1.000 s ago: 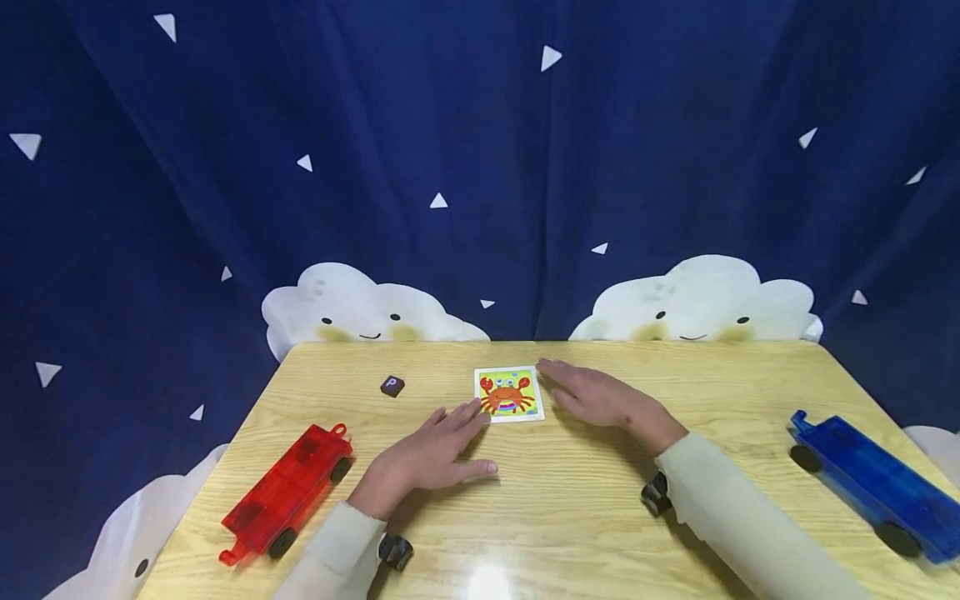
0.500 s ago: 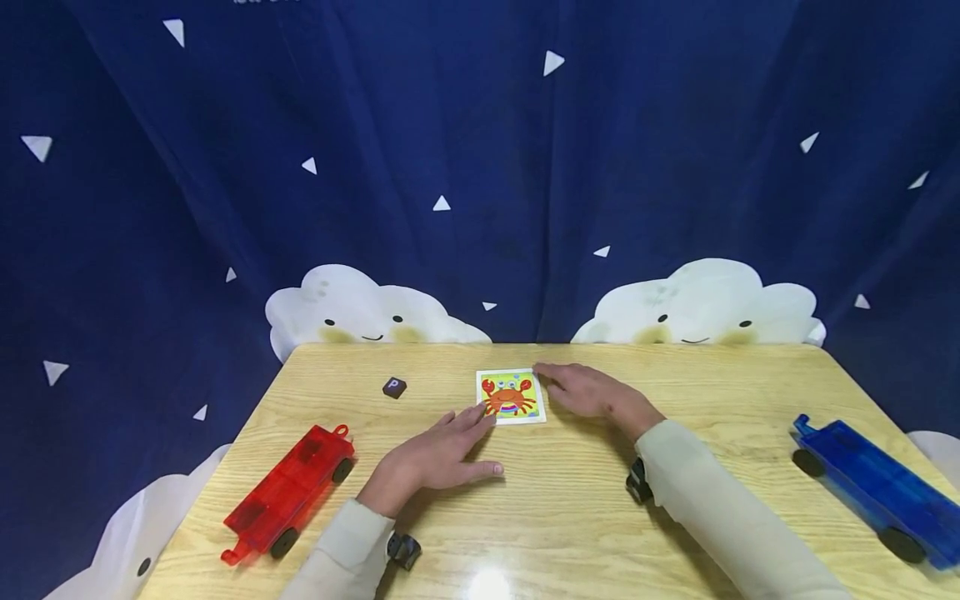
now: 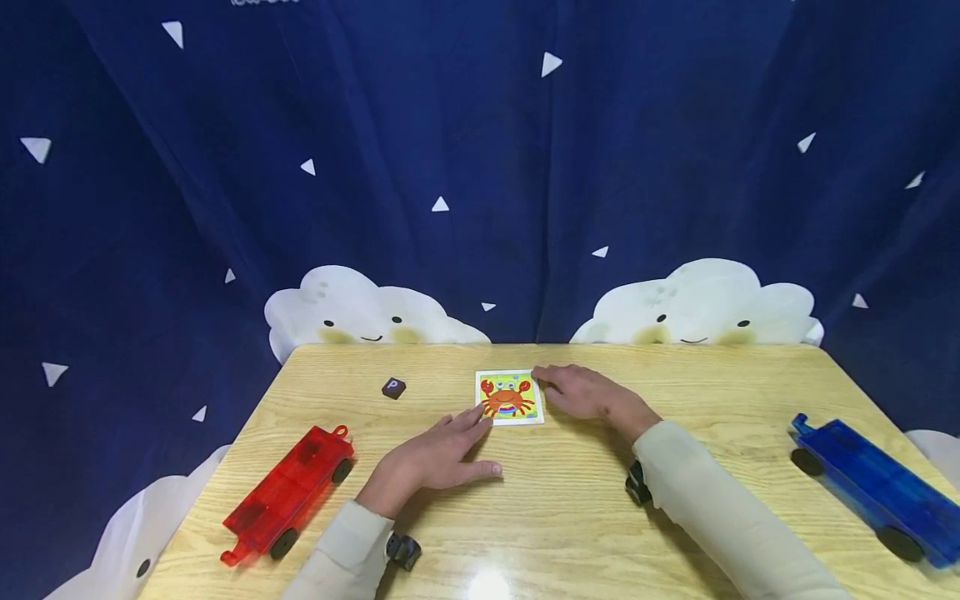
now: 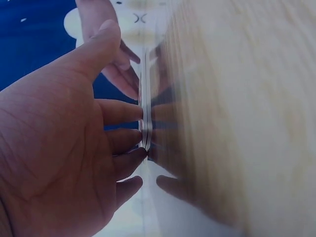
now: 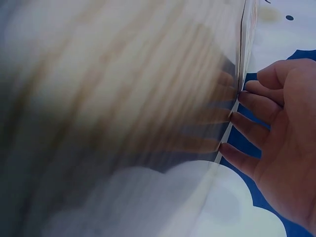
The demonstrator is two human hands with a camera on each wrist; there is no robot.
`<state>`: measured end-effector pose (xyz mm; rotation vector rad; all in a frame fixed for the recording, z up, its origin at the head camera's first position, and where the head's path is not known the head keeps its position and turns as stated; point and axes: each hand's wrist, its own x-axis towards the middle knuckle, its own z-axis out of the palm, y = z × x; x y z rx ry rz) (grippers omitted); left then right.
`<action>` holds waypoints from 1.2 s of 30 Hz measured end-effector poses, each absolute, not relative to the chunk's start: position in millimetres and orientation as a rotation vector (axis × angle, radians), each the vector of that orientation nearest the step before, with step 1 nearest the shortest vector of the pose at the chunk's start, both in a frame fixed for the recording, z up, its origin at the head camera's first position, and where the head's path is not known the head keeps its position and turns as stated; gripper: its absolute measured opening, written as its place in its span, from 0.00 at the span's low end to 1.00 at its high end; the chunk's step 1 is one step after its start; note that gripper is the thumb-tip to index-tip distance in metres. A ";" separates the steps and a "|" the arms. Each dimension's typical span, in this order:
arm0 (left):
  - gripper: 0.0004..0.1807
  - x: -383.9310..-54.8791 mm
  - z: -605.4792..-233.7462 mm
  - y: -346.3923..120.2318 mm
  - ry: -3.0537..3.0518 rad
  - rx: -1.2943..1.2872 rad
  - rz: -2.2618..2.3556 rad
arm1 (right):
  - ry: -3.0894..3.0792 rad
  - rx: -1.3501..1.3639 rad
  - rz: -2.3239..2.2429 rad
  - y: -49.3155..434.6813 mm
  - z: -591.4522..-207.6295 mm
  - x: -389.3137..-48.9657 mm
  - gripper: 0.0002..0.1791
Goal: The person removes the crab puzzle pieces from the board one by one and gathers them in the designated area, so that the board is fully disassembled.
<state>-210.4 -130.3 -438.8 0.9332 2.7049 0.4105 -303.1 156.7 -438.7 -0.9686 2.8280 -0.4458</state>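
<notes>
- I am locating the crab card [image 3: 512, 397] towards the far side of the table [image 3: 540, 517]; it is lying flat, picture side up, between both grips.
- The left grip [image 3: 438, 457] is reaching in from the near left, fingers extended and thumb apart, fingertips overlapping the card's near left corner. I am observing nothing clamped there.
- The right grip [image 3: 588, 392] is touching the card's far right corner with its fingertips; I am noting no pinch and no curl around anything.
- I am judging this diagonal contact to be steadying: opposite corners are probably resisting sliding and turning, while most of the picture is showing.
- The dark letter tile [image 3: 393, 388] is lying left of the card, well apart, with neither grip touching it.
- The red wagon [image 3: 288, 492] is resting near the left sleeve [image 3: 341, 550], the blue wagon [image 3: 881, 487] at the far right. Both are sitting outside the grips' span, so I am assessing neither as obstructing.
</notes>
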 end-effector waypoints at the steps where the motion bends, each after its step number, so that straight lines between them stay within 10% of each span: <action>1: 0.48 -210.2 -438.8 -130.9 2.703 0.932 0.411 | 2.823 -0.958 -0.440 156.7 -438.5 -301.8 0.25; 36: 0.50 -132.3 -429.6 -129.8 2.738 1.150 0.164 | 2.709 -1.105 -0.433 179.7 -425.8 -225.1 0.23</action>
